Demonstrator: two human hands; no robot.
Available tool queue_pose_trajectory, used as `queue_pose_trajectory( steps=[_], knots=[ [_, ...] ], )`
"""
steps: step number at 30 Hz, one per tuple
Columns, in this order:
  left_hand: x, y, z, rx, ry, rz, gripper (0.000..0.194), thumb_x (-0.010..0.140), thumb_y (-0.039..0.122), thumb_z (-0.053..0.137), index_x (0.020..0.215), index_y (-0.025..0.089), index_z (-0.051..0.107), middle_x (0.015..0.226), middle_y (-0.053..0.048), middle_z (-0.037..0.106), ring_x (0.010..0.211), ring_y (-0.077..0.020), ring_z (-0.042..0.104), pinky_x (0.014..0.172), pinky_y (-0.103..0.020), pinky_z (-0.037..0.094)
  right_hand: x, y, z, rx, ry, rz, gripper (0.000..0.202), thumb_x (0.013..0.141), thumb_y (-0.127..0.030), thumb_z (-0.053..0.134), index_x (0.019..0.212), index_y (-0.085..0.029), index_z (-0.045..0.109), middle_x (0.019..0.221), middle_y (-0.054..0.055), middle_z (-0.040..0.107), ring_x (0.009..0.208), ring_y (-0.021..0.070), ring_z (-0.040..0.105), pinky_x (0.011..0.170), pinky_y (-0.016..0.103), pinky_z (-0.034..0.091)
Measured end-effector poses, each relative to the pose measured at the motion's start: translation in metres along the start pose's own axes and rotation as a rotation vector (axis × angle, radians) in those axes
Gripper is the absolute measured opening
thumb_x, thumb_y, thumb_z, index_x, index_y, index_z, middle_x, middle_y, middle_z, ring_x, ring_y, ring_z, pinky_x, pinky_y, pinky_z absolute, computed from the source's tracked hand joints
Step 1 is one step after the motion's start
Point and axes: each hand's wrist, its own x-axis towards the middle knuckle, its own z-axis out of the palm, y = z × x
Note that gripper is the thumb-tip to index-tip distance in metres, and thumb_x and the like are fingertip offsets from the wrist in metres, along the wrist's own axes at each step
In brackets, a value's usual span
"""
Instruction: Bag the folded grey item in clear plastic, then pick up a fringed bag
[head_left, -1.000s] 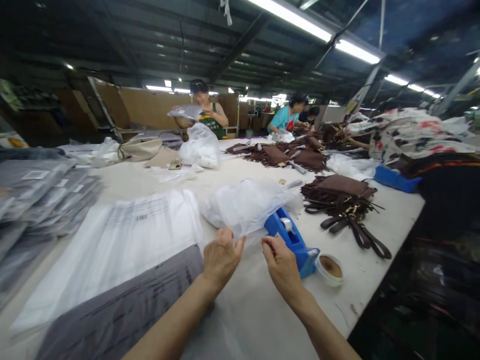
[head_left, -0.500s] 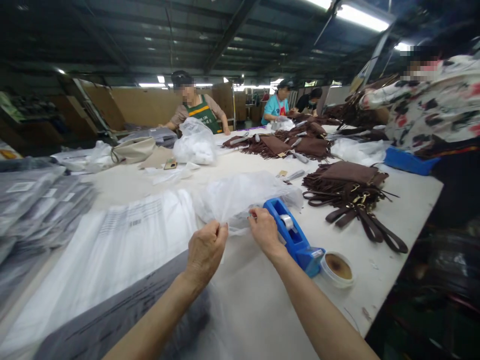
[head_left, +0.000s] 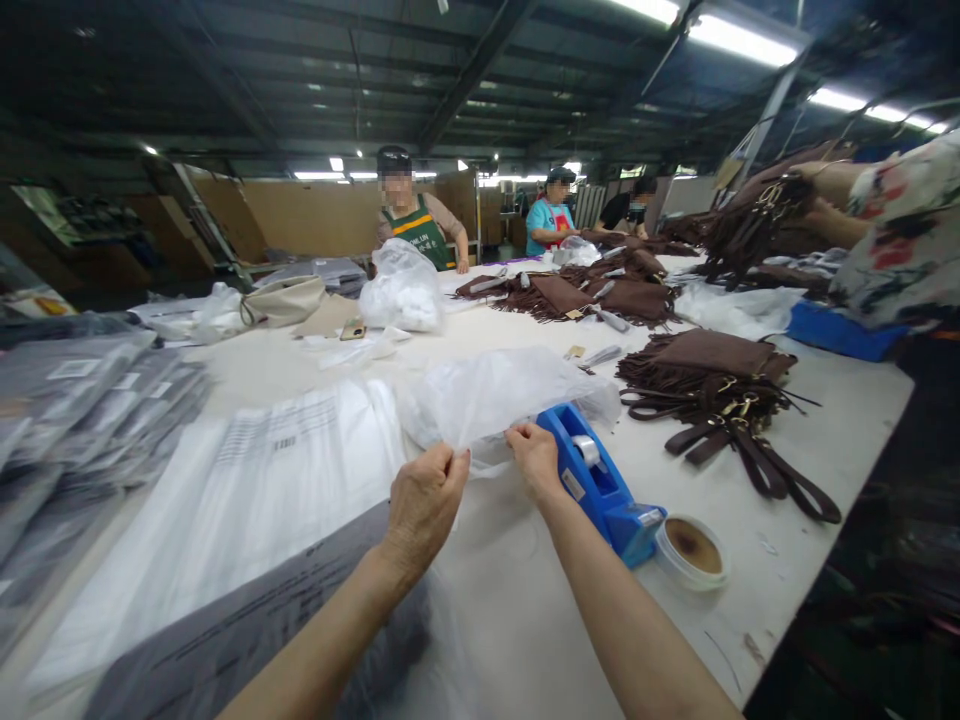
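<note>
Both hands have been brought closer together since the earlier frames, and the clear plastic bag (head_left: 502,395) is now pinched at its near edge. Left hand (head_left: 424,500) fingers are curled shut on the film at about 6 o'clock of the bag; right hand (head_left: 534,455) fingers are pinched on the same edge, just beside the blue tape dispenser (head_left: 600,485) on the worktop (head_left: 750,520). Looks like the mouth is being found; next the layers probably need to be pulled apart.

One blue tape dispenser (head_left: 600,485), one tape roll (head_left: 691,550), two hands (both pinching plastic).
</note>
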Motion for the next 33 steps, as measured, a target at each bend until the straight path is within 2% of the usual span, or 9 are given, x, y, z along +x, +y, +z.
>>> queue_pose_trajectory(
  steps=[6, 10, 12, 14, 16, 17, 22, 27, 33],
  knots=[
    [0.001, -0.004, 0.004, 0.038, 0.049, 0.044, 0.036, 0.085, 0.031, 0.044, 0.052, 0.021, 0.033, 0.046, 0.005, 0.033, 0.046, -0.0117, 0.039, 0.05, -0.024, 0.022, -0.035, 0.007, -0.025, 0.36, -0.012, -0.043, 0.027, 0.078, -0.044, 0.056, 0.069, -0.018, 0.054, 0.05, -0.009, 0.043, 0.044, 0.0076, 0.038, 0.044, 0.022, 0.03],
    [-0.004, -0.003, 0.005, 0.1, 0.152, 0.104, 0.032, 0.084, 0.029, 0.052, 0.056, 0.021, 0.039, 0.051, 0.004, 0.039, 0.048, -0.0133, 0.04, 0.051, -0.026, 0.024, -0.055, 0.004, -0.044, 0.443, -0.021, -0.087, 0.026, 0.072, -0.044, 0.058, 0.064, -0.02, 0.052, 0.052, -0.007, 0.046, 0.047, 0.009, 0.037, 0.046, 0.024, 0.029],
    [-0.008, 0.001, 0.004, 0.171, 0.292, 0.303, 0.021, 0.083, 0.027, 0.054, 0.065, 0.019, 0.048, 0.061, 0.0, 0.049, 0.058, -0.0165, 0.048, 0.056, -0.028, 0.031, -0.062, -0.001, -0.053, 0.441, -0.015, -0.116, 0.024, 0.072, -0.042, 0.059, 0.066, -0.019, 0.055, 0.055, -0.006, 0.048, 0.049, 0.0094, 0.037, 0.048, 0.024, 0.029],
    [-0.014, 0.009, 0.004, 0.247, 0.437, 0.672, 0.006, 0.086, 0.02, 0.05, 0.083, 0.016, 0.055, 0.076, -0.005, 0.058, 0.071, -0.0199, 0.054, 0.064, -0.03, 0.038, -0.07, -0.008, -0.062, 0.426, -0.02, -0.161, 0.022, 0.072, -0.041, 0.06, 0.067, -0.019, 0.056, 0.06, -0.005, 0.05, 0.053, 0.0099, 0.039, 0.051, 0.025, 0.031],
    [-0.018, 0.019, 0.006, 0.262, 0.428, 1.002, 0.016, 0.088, 0.011, 0.043, 0.099, 0.013, 0.053, 0.086, -0.008, 0.061, 0.079, -0.0202, 0.056, 0.07, -0.031, 0.043, -0.08, -0.016, -0.072, 0.411, -0.042, -0.21, 0.022, 0.071, -0.04, 0.061, 0.064, -0.02, 0.054, 0.065, -0.004, 0.051, 0.058, 0.0106, 0.041, 0.055, 0.025, 0.032],
    [-0.021, 0.024, 0.008, 0.235, 0.352, 1.053, 0.02, 0.087, 0.009, 0.042, 0.104, 0.012, 0.051, 0.089, -0.007, 0.062, 0.081, -0.0201, 0.056, 0.071, -0.031, 0.044, -0.086, -0.02, -0.077, 0.402, -0.057, -0.235, 0.023, 0.071, -0.039, 0.061, 0.062, -0.02, 0.052, 0.065, -0.004, 0.05, 0.059, 0.011, 0.041, 0.056, 0.025, 0.033],
    [-0.036, 0.036, 0.028, -0.003, 0.005, 0.733, 0.043, 0.07, 0.021, 0.072, 0.106, 0.011, 0.05, 0.098, -0.011, 0.062, 0.091, -0.028, 0.056, 0.077, -0.041, 0.049, -0.111, -0.038, -0.1, 0.288, -0.099, -0.339, 0.025, 0.076, -0.038, 0.057, 0.06, -0.02, 0.049, 0.063, -0.003, 0.047, 0.061, 0.0116, 0.043, 0.057, 0.025, 0.035],
    [-0.057, 0.039, 0.028, -0.276, -0.298, 0.437, 0.087, 0.045, 0.024, 0.088, 0.119, 0.011, 0.044, 0.114, -0.015, 0.058, 0.102, -0.0326, 0.054, 0.089, -0.048, 0.042, -0.122, -0.049, -0.107, 0.313, -0.143, -0.184, 0.026, 0.073, -0.041, 0.059, 0.061, -0.02, 0.05, 0.051, -0.007, 0.04, 0.047, 0.0087, 0.036, 0.045, 0.023, 0.027],
    [-0.073, 0.036, 0.005, -0.828, -0.555, 0.085, 0.018, 0.076, 0.031, 0.053, 0.085, 0.016, 0.058, 0.072, -0.001, 0.055, 0.067, -0.0156, 0.05, 0.064, -0.029, 0.039, -0.123, -0.056, -0.102, 0.335, -0.185, -0.138, 0.025, 0.07, -0.038, 0.061, 0.057, -0.019, 0.05, 0.049, -0.006, 0.042, 0.047, 0.0084, 0.036, 0.046, 0.023, 0.026]
  ],
)
